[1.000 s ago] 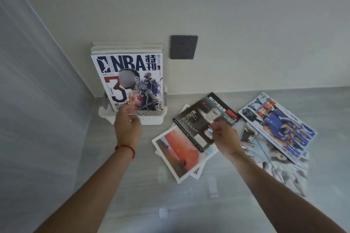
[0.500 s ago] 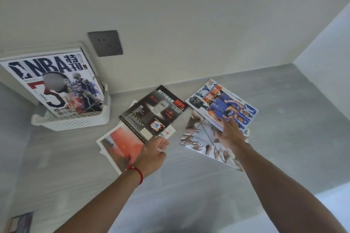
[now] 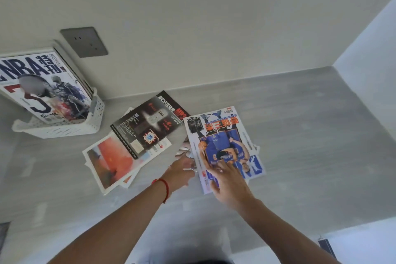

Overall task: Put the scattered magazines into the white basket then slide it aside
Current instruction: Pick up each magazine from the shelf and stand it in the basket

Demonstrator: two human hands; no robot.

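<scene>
A white perforated basket (image 3: 64,129) stands at the far left with an NBA magazine (image 3: 42,88) upright in it, in front of other magazines. On the grey surface lie a black magazine (image 3: 147,124) over an orange-cover magazine (image 3: 111,161). To their right is a blue basketball magazine (image 3: 225,141), lying over another magazine whose edge shows beneath. My right hand (image 3: 227,180) rests flat on its near corner, fingers spread. My left hand (image 3: 182,170), with a red string at the wrist, grips the left edge of the blue magazine and the one beneath.
A dark wall socket (image 3: 84,42) sits on the back wall above the basket. A side wall (image 3: 368,70) closes the surface at the right. The surface's near edge runs across the bottom right, with a small dark object (image 3: 325,246) below it.
My view swung right. My left hand left the basket and crossed to the blue magazine's left edge. The blue magazine turned from slanted to nearly straight, and my right hand moved onto it.
</scene>
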